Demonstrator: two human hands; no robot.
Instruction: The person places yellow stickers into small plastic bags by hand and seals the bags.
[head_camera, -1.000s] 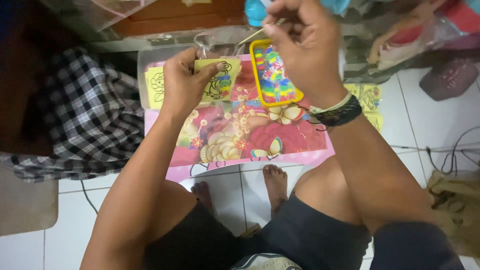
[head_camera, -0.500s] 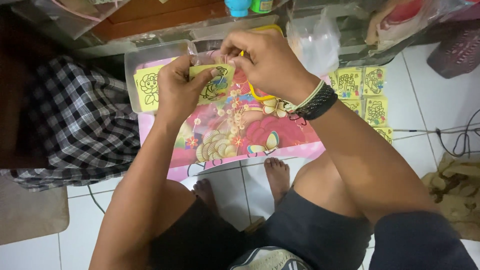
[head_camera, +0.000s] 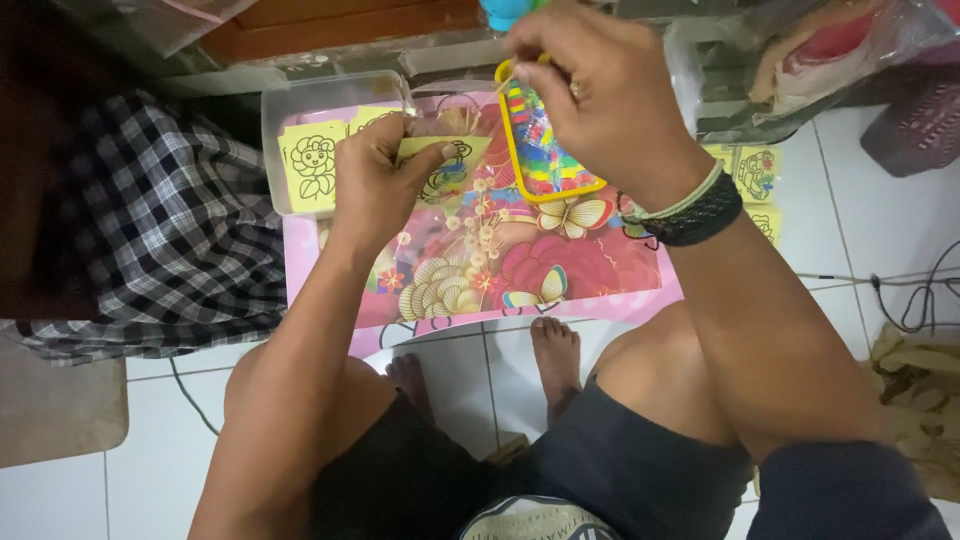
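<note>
- While the left hand (head_camera: 375, 180) pinched a small yellow card (head_camera: 440, 165) printed with a black flower outline, the card lay against the pink floral table (head_camera: 560, 265), near its far edge.
- Right hand (head_camera: 600, 95) was closed around a thin stick (head_camera: 505, 85), its tip barely visible; it hung over the yellow-rimmed tray (head_camera: 550, 150) of coloured compartments.
- Compared with half a second earlier, the right hand had lifted off the card and moved to the tray; a second earlier it was over the tray as well.
- Judged: back-and-forth between tray and card, colour being fetched.
- Clear plastic box (head_camera: 300, 110) sat left of the card, with another yellow card (head_camera: 312, 168) in it.
- More cards (head_camera: 755, 170) lay to the right.
</note>
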